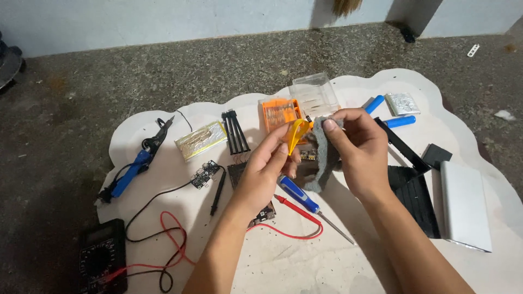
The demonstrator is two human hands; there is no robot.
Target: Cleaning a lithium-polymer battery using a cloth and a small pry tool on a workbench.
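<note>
Two things sit in your hands, raised above the middle of a white mat. Your left hand (268,163) pinches yellow tweezers (296,134) between thumb and fingers; their long axis runs near upright, the rounded joined end at the top, and the lower end is hidden behind your fingers, so you cannot tell where the tips point. Your right hand (357,147) is closed on a grey cloth (321,158), gripped at its top edge just beside the tweezers, the rest hanging down in a long strip.

Just behind your hands an orange bit case (280,113) lies open, rows of small bits in its tray, its clear lid (313,92) folded back. Below your hands lies a blue-handled screwdriver (305,200), its shaft pointing down and right, crossed by a red probe lead (283,231).

To your left: a small circuit board (205,174), a black probe (218,191), a foil pouch (200,140), a black battery holder (235,132) and a blue soldering iron (131,170). A black multimeter (102,256) rests at the mat's lower left edge.

To your right: two blue cells (400,121), a silver pouch (402,103), black plastic shell pieces (417,190) and a white slab (464,204).

The mat (305,261) has a scalloped edge and lies on a speckled grey floor (163,71), with a pale wall (163,16) at the far side.
</note>
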